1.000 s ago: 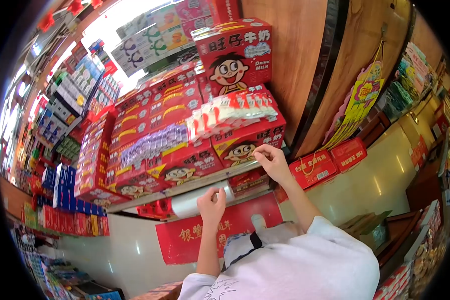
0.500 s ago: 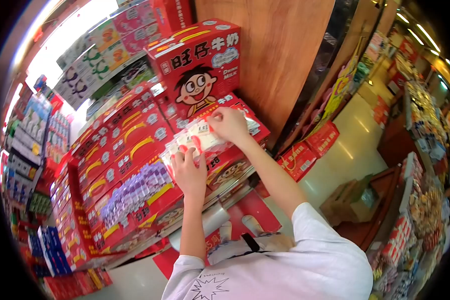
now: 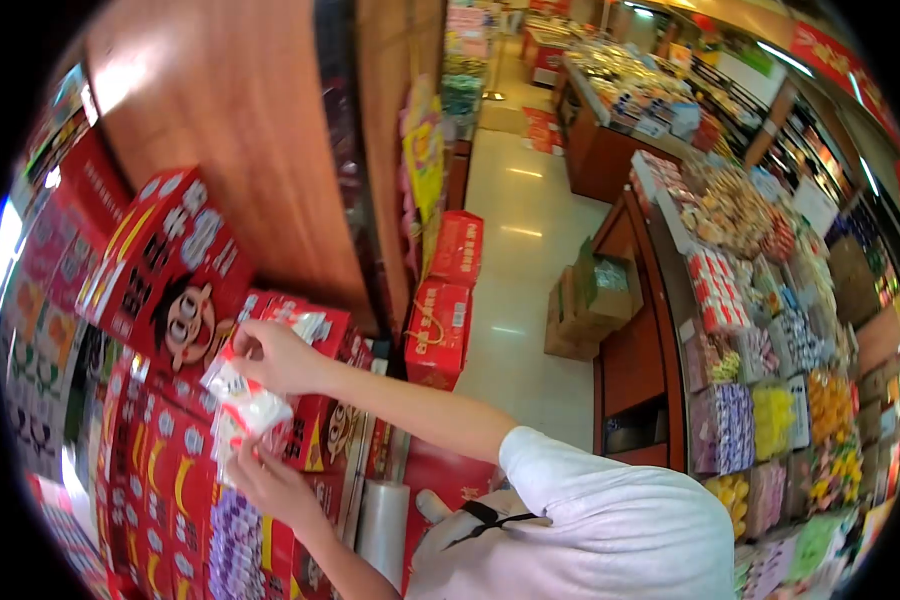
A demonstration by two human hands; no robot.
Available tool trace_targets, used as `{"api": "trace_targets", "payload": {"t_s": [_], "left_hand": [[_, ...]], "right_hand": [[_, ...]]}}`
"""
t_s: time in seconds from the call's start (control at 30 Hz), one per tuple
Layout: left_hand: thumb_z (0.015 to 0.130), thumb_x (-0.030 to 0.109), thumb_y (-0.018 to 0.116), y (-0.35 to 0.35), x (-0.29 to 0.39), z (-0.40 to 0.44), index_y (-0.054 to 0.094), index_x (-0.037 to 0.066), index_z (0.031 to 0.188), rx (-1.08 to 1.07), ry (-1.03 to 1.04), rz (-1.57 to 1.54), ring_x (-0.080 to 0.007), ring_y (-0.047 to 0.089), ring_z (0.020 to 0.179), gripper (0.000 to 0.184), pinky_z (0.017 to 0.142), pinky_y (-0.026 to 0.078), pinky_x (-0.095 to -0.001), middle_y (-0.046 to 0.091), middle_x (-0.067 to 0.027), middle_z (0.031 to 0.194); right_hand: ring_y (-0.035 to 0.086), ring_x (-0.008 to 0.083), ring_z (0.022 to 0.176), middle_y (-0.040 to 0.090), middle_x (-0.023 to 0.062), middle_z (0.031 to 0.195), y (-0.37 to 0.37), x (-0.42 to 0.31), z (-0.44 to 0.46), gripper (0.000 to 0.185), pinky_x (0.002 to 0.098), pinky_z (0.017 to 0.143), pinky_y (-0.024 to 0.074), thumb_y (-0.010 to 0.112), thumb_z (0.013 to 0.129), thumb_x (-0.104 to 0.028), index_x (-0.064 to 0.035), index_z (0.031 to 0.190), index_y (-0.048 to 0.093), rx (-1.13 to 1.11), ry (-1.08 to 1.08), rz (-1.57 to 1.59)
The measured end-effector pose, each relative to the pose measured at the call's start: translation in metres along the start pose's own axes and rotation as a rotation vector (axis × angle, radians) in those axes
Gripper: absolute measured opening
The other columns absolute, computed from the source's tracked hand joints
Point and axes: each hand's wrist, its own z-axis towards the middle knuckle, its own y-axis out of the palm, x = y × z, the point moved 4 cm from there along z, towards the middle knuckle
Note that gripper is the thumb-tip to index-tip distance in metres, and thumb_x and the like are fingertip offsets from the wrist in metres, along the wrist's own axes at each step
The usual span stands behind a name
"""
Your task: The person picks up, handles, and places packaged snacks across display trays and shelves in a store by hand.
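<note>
White packets with red marks (image 3: pixel 255 408) lie in a row over the red milk cartons at the left of the view. My right hand (image 3: pixel 282 358) reaches across to their far end, its thumb and forefinger pinched at a packet's edge. At the near end, the bent fingers of my left hand (image 3: pixel 275 488) close on the packets' red edge. The fingertips partly cover what they grip. Behind them stands a large red milk carton (image 3: pixel 175 270) with a cartoon face. Purple-and-white wrapped pieces (image 3: pixel 235 545) lie nearer to me, left of my left forearm.
A wooden panel (image 3: pixel 220 130) rises behind the cartons. Red gift boxes (image 3: pixel 438 330) stand on the floor right of it. Across the aisle are brown cardboard boxes (image 3: pixel 575 315) and a wooden counter with bagged sweets (image 3: pixel 770 330). A clear plastic roll (image 3: pixel 382 530) sits at the display's front.
My view has swung right, so the cartons and both hands appear farther left and more of the aisle shows. Both hands remain at the white packets.
</note>
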Motion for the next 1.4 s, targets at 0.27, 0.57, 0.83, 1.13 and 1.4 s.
{"api": "trace_targets", "payload": {"t_s": [0.27,0.57,0.83,1.13,1.4], "left_hand": [[0.096,0.008,0.049,0.049,0.087,-0.057,0.052,-0.004,0.103,-0.269,-0.234,-0.684,-0.0197,0.053,0.083,0.014,0.076,0.046,-0.0325,0.057,-0.0123,0.096],[0.083,-0.008,0.058,0.191,0.273,-0.216,0.044,0.002,0.114,-1.233,-0.477,-1.147,-0.0128,0.058,0.083,0.035,0.070,0.047,-0.0234,0.059,-0.0085,0.092],[0.083,-0.006,0.061,0.253,0.403,-0.273,0.045,-0.006,0.120,-1.505,-0.592,-1.282,-0.0195,0.061,0.097,0.040,0.083,0.050,-0.0295,0.061,-0.0178,0.111],[0.082,-0.007,0.062,0.341,0.476,-0.266,0.048,-0.006,0.120,-1.546,-0.398,-1.137,-0.0195,0.061,0.098,0.041,0.086,0.048,-0.0292,0.061,-0.0167,0.110],[0.081,-0.003,0.066,0.434,0.577,-0.249,0.052,-0.005,0.118,-1.670,-0.205,-1.134,-0.0176,0.061,0.096,0.039,0.083,0.049,-0.0269,0.064,-0.0132,0.103]], "right_hand": [[0.057,0.0125,0.084,0.053,0.0071,0.107,-0.166,-0.006,-0.154,0.058,0.0252,0.063,0.0512,0.060,0.083,-0.002,-0.0086,0.133,0.032,0.077,0.151,0.556],[0.054,0.0147,0.108,0.054,0.0086,0.120,-0.337,0.054,-0.410,0.044,0.0297,0.086,0.0477,0.061,0.085,-0.009,-0.0021,0.126,0.047,0.634,0.516,0.285],[0.061,0.0133,0.091,0.065,0.0078,0.101,-0.421,0.063,-0.474,0.031,0.0283,0.081,0.0492,0.067,0.086,-0.014,0.0008,0.112,0.058,0.995,0.634,0.276],[0.059,0.0098,0.086,0.066,0.0055,0.097,-0.515,0.087,-0.447,0.029,0.0274,0.077,0.0497,0.068,0.086,-0.017,-0.0005,0.109,0.060,1.042,0.658,0.094],[0.060,0.0082,0.079,0.066,0.0040,0.089,-0.626,0.098,-0.424,0.029,0.0254,0.070,0.0503,0.067,0.086,-0.020,0.0007,0.105,0.062,1.183,0.663,0.066]]}}
